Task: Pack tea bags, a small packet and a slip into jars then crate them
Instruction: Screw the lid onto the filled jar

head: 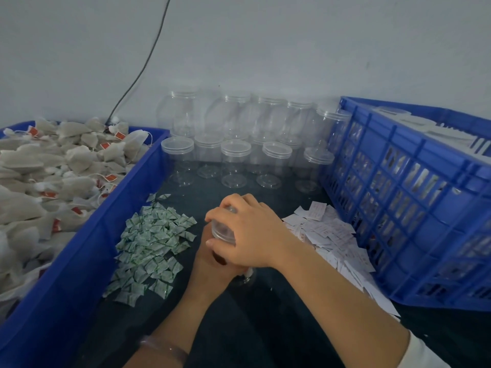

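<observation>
Hands [247, 232] around largely hidden jar [221, 231]

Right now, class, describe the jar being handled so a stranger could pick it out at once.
Find the dark table between the blue bin of tea bags and the blue crate, then the gap between the green-and-white packets and the white slips. The jar is there; unlike the jars standing by the wall, both hands grip it, the left hand below, the right hand over its top.

Pale translucent bangle [165, 348] on the left wrist, white sleeve [425, 353] on the right arm.
</observation>
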The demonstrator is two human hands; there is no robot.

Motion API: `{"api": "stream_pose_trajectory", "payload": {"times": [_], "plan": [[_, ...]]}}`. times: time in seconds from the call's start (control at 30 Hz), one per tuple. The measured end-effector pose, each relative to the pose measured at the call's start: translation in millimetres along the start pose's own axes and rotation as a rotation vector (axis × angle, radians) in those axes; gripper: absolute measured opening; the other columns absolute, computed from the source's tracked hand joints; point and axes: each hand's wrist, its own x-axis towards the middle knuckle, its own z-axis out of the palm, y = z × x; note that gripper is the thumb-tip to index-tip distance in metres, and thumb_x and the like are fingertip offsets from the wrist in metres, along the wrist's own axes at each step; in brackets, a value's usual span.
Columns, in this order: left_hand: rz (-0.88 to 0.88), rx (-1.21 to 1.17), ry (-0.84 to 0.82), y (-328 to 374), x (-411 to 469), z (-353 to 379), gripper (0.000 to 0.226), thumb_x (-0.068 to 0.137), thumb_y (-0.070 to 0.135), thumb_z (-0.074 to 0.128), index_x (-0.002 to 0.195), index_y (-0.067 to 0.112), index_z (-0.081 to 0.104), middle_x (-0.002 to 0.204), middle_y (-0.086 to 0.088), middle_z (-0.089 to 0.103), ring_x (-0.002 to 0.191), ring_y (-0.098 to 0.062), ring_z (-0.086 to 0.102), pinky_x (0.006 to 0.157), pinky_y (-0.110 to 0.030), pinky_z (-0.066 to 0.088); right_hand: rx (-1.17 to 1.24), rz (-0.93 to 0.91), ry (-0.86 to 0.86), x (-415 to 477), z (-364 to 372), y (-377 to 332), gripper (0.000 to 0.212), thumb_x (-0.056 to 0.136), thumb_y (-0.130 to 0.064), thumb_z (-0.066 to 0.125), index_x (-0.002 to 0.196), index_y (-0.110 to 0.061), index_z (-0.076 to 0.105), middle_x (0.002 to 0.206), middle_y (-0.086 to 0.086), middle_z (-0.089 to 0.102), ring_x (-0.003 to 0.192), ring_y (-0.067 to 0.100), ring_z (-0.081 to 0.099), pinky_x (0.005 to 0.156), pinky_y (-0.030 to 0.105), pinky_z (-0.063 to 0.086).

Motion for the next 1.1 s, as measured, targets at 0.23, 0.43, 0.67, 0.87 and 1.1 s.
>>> {"api": "stream_pose_trajectory", "payload": {"times": [0.23,0.43,0.67,0.87,1.1], "plan": [[-0.012,0.030,-0.035,6,-4,0,0.049,0.063,0.028,0.071,0.104,0.004,0.056,0.078,-0.011,0.067,0.068,-0.026,0.065,0.055,-0.028,0.049,0.011,0.058,-0.145,12,-8,-8,0.040,0.086,-0.048,0.056,0.122,-0.034,0.046,0.128,0.003,0.046,0.114,0.029,0.044,0.092,0.045,0.037],[0.029,0.003,-0.024,12,-8,0,0.051,0.058,0.027,0.070,0.103,0.008,0.056,0.078,-0.008,0.067,0.068,-0.014,0.065,0.057,-0.022,0.048,0.043,0.074,0.003,4,-1,-9,0.036,0.090,-0.057,0.053,0.118,-0.034,0.051,0.131,0.000,0.051,0.116,0.028,0.047,0.096,0.045,0.036],[0.041,-0.008,-0.031,14,-9,-1,0.056,0.057,0.032,0.072,0.100,0.000,0.058,0.075,-0.008,0.066,0.065,-0.014,0.064,0.054,-0.020,0.046,0.094,0.077,0.044,3,1,-8,0.033,0.089,-0.052,0.056,0.116,-0.034,0.055,0.127,-0.003,0.053,0.114,0.025,0.049,0.094,0.042,0.037],[0.070,-0.082,0.006,17,-15,-1,0.068,0.057,0.035,0.078,0.117,0.012,0.055,0.104,-0.002,0.067,0.096,-0.010,0.066,0.075,-0.019,0.052,0.247,0.062,-0.046,10,-11,2,0.029,0.085,-0.052,0.061,0.111,-0.039,0.056,0.119,-0.010,0.055,0.111,0.016,0.050,0.092,0.038,0.041],[0.050,-0.044,-0.037,20,-11,-3,0.059,0.067,0.018,0.077,0.119,0.008,0.051,0.097,-0.021,0.065,0.086,-0.038,0.065,0.071,-0.046,0.056,0.191,0.011,0.129,0,2,2,0.031,0.086,-0.050,0.063,0.113,-0.035,0.060,0.123,-0.012,0.051,0.114,0.014,0.044,0.098,0.037,0.036]]}}
